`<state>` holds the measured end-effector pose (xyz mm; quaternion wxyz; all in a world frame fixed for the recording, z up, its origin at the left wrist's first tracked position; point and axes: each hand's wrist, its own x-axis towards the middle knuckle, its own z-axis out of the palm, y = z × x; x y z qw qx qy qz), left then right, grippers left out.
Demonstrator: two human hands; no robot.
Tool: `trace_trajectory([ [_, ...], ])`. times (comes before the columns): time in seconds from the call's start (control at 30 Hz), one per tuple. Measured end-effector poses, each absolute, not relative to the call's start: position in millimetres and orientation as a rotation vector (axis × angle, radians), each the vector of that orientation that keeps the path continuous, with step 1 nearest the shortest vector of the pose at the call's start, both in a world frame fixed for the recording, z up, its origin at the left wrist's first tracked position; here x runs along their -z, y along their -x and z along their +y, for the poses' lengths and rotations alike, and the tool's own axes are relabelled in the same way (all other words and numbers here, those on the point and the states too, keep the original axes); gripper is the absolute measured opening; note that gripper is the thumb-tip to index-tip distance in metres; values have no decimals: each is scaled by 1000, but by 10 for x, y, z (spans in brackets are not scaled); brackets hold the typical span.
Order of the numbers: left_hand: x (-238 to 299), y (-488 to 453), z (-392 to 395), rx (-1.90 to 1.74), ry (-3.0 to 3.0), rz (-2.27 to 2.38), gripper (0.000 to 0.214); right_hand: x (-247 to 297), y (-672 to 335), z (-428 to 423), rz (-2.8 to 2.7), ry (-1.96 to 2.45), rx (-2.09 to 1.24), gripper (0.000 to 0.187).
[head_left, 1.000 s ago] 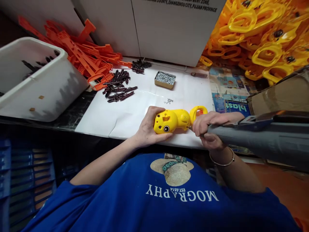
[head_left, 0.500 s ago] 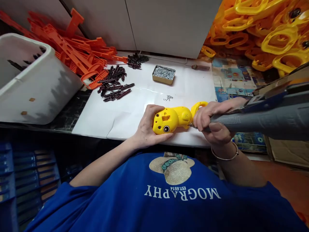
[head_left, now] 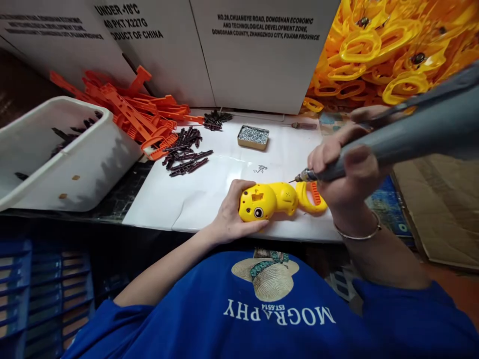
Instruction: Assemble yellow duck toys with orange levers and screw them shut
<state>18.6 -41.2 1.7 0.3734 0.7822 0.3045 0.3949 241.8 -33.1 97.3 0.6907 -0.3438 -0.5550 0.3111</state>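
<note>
My left hand (head_left: 234, 212) is wrapped round the head end of a yellow plastic toy (head_left: 279, 197), which lies on the white work surface near its front edge. The toy has a round eye, a rectangular recess and a looped end with an orange insert (head_left: 316, 193). My right hand (head_left: 348, 167) is closed round a grey electric screwdriver (head_left: 396, 127), held tilted. Its thin bit (head_left: 294, 180) points down to the left, close to the toy's body; whether it touches I cannot tell. Beyond the toy lies a small heap of screws (head_left: 261, 169).
A tin of screws (head_left: 253, 137) stands behind the heap. To the left are dark slim parts (head_left: 187, 149), orange plastic parts (head_left: 130, 109) and a white bin (head_left: 93, 164). A hand screwdriver (head_left: 304, 126) lies at the back. Yellow frames (head_left: 374, 55) are piled at the right.
My right hand has lifted the electric screwdriver up and away from the toy's looped end, uncovering the orange insert. My left hand keeps its hold on the toy. The view has tilted upward.
</note>
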Motion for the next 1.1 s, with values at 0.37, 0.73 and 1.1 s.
trace_trajectory([
  [0.37,-25,-187,-413,-981,-1934,810,74,-686,-2225,-64,-1151,678,-700,25],
  [0.73,-5,-196,-449,-1035,-1943,784,75,-792,-2211,-37,-1192,670,-739,24],
  [1.1,-41,-182,-451,-971,-1900,811,78,-1009,-1777,-90,-1161,558,-827,31],
])
